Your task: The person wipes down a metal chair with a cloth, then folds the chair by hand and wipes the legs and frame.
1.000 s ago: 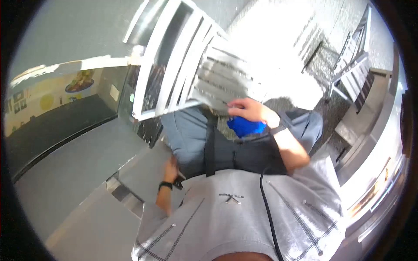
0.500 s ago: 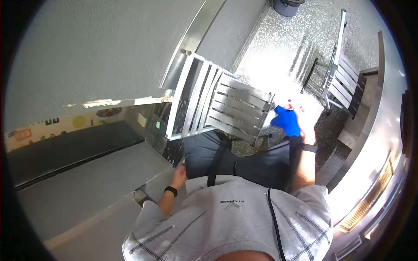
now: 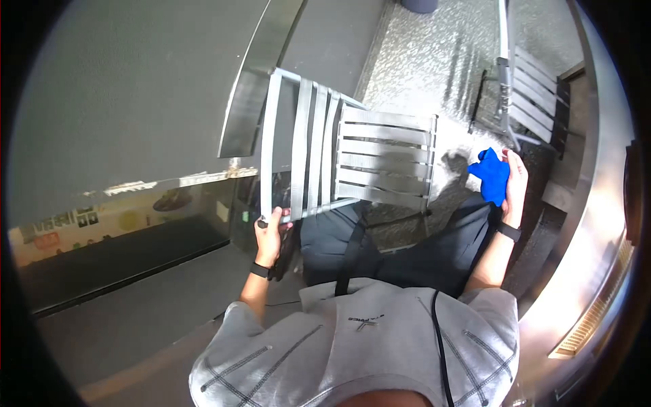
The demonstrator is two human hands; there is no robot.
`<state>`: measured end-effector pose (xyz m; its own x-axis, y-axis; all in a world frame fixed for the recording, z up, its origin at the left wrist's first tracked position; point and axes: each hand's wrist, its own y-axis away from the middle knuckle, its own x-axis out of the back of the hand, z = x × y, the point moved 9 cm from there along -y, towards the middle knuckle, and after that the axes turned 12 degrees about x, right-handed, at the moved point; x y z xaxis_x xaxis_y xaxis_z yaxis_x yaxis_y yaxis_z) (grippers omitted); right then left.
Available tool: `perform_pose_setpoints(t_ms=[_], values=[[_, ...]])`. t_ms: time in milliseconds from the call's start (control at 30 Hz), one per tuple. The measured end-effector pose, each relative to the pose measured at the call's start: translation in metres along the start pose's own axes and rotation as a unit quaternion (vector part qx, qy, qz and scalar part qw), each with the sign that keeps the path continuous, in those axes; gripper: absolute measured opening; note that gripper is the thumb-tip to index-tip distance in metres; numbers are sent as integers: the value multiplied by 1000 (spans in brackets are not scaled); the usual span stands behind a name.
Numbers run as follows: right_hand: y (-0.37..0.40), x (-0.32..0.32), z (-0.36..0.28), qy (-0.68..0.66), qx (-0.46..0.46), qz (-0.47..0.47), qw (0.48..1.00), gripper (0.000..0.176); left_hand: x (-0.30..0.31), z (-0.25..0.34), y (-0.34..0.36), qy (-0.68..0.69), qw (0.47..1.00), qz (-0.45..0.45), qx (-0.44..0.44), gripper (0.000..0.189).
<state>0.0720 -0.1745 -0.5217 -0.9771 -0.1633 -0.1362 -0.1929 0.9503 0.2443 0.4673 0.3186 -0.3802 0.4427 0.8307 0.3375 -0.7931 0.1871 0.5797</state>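
A chair (image 3: pixel 386 152) with grey slats and a pale metal frame stands in front of my legs. My left hand (image 3: pixel 272 234) is closed round the lower left corner of its backrest frame, beside a dark end cap. Out to the right, my right hand (image 3: pixel 516 186) holds a bright blue cloth (image 3: pixel 492 178), which bunches up over the fingers and hides part of them. The cloth is apart from the chair, above my right knee.
A second slatted chair (image 3: pixel 536 95) stands at the upper right, near a long metal-faced counter (image 3: pixel 576 237). A dark bin (image 3: pixel 419 5) is at the top edge. The grey wall (image 3: pixel 149 88) with a ledge runs along the left.
My left hand has moved up from beside my leg and taken hold of the chair's frame. My right hand has shifted right with the blue cloth. The view has also shifted.
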Motion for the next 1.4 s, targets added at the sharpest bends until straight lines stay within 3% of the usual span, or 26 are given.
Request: perform_pose_setpoints(t_ms=[167, 333, 467, 600, 667, 733, 800, 933, 1000, 1067, 1200, 1333, 1400], values=[[-8, 52, -51, -42, 83, -7, 996, 27, -83, 35, -3, -17, 992, -94, -79, 25], [23, 88, -76, -83, 141, 55, 985, 30, -91, 65, -42, 41, 986, -70, -145, 44], [46, 81, -71, -126, 109, 128, 978, 33, -86, 62, -48, 48, 983, -106, -141, 47], [68, 21, -92, -226, 106, 83, 965, 27, -101, 57, -28, 19, 980, -122, -154, 39], [71, -20, -92, -252, 94, -45, 962, 26, -116, 54, -8, -25, 979, -115, -168, 38], [80, -53, -83, -255, 83, -61, 961, 32, -128, 61, 25, -118, 964, -69, -228, 45], [112, -96, -88, -247, 87, -118, 958, 53, -141, 68, 60, -154, 943, -45, -293, 51], [189, -153, -93, -215, 90, -172, 957, 48, -173, 61, 97, -210, 920, -63, -325, 54], [214, -163, -95, -230, 88, -180, 952, 41, -181, 56, 115, -213, 902, -15, -376, 45], [231, -166, -105, -215, 118, -180, 953, 40, -191, 43, 127, -198, 906, -29, -372, 42], [257, -158, -130, -97, 204, -221, 949, 45, -207, 21, 167, -154, 914, -117, -356, 44], [278, -129, -149, -17, 264, -255, 930, 56, -230, -6, 189, -161, 876, -159, -425, 47], [288, -117, -161, 42, 337, -255, 906, 58, -235, -13, 202, -145, 873, -204, -418, 50]])
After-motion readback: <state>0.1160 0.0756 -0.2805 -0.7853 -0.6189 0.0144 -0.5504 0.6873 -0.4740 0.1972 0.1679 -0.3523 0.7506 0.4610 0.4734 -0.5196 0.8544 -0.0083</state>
